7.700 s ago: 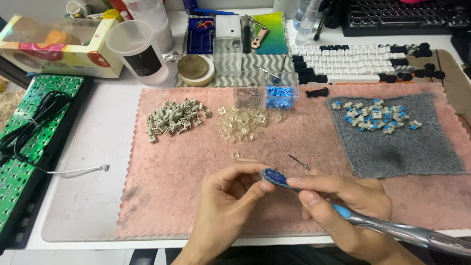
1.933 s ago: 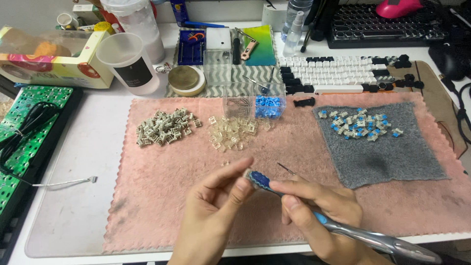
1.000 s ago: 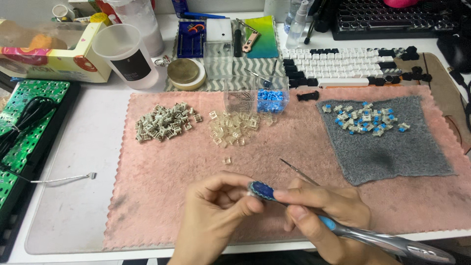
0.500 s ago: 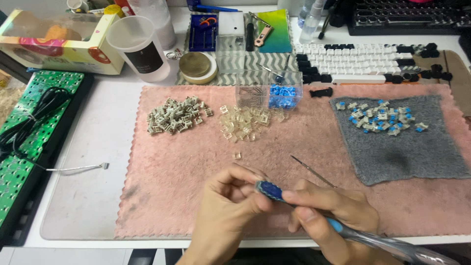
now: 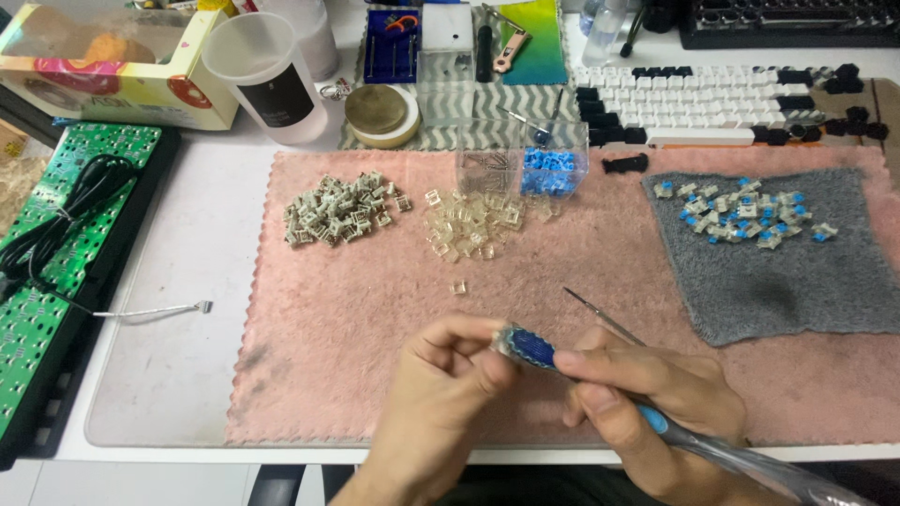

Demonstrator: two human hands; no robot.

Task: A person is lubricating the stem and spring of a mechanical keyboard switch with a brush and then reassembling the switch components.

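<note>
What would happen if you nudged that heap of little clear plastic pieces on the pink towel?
The clear pieces look small and hollow, so probably very light and easily scattered. The pink towel is fuzzy, so they would likely snag rather than slide far. Their boxy shape suggests they would tumble, not roll.

I'm looking down on a white desk [image 5: 187,234]. A pink towel mat [image 5: 356,328] lies flat across most of it, with a grey cloth [image 5: 797,290] on its right end. At the left edge sits a green circuit board [image 5: 56,281] with a black cable [image 5: 75,201] coiled on it. Behind the mat I see a clear plastic cup [image 5: 267,80], a colourful carton [image 5: 103,66], a round tin [image 5: 380,112], a zigzag-patterned cloth [image 5: 450,122] and a row of black and white keycaps [image 5: 694,103]
</note>
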